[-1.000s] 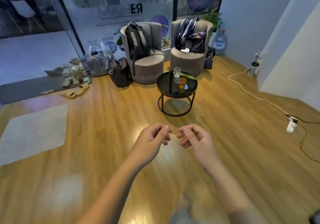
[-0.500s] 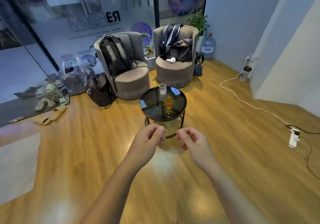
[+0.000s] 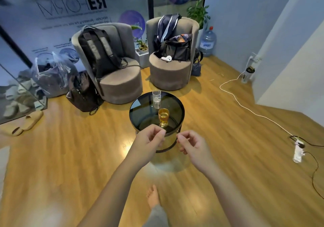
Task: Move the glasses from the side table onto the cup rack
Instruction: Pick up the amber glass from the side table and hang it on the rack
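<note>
A round side table with a dark glass top [image 3: 143,116] stands on the wooden floor just ahead of me. Two glasses stand on it: a tall clear glass [image 3: 156,99] at the far side and a short amber glass [image 3: 163,117] nearer to me. My left hand [image 3: 149,143] and my right hand [image 3: 192,147] hover side by side at the table's near edge, fingers loosely curled, holding nothing. Neither hand touches a glass. No cup rack is in view.
Two grey armchairs stand behind the table, one with a black backpack [image 3: 98,51], one with a dark bag [image 3: 177,47]. A brown bag [image 3: 82,93] sits on the floor at left. A white cable [image 3: 245,107] and power strip [image 3: 297,152] lie at right. My bare foot [image 3: 153,197] is below.
I have walked towards the side table, which now sits right in front of my hands. Both hands stay raised, loosely curled and empty.
</note>
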`<state>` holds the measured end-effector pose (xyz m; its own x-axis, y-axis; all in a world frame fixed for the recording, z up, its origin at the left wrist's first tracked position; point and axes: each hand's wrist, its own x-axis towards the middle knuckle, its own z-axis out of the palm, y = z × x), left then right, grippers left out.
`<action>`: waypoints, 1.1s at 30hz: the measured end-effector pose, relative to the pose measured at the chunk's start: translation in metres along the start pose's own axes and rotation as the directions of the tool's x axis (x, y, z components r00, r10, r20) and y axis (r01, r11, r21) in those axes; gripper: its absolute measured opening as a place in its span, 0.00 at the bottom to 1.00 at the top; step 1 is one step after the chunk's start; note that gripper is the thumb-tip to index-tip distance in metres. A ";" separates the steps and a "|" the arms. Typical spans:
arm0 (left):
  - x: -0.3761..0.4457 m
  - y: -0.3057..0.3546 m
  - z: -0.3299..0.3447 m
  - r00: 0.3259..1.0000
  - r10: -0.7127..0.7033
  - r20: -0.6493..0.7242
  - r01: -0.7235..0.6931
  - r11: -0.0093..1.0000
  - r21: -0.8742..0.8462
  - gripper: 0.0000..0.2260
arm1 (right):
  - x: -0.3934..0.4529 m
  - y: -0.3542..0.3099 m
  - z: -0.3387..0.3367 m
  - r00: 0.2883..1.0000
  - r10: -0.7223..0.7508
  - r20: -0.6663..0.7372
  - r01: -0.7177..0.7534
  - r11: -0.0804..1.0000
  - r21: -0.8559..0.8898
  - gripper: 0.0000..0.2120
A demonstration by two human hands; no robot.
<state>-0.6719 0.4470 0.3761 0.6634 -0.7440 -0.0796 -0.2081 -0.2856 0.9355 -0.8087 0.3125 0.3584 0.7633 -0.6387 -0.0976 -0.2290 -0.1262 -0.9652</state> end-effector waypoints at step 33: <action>0.399 -0.192 0.027 0.844 -0.524 0.113 0.468 0.824 0.320 0.26 | 0.401 0.186 0.019 0.871 0.481 0.100 -0.420 0.835 -0.357 0.31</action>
<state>-0.3865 0.1882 0.1553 0.5877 -0.5468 -0.5963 -0.0910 -0.7770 0.6229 -0.5338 0.0477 0.1349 0.6149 -0.5413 -0.5734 -0.7271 -0.1076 -0.6781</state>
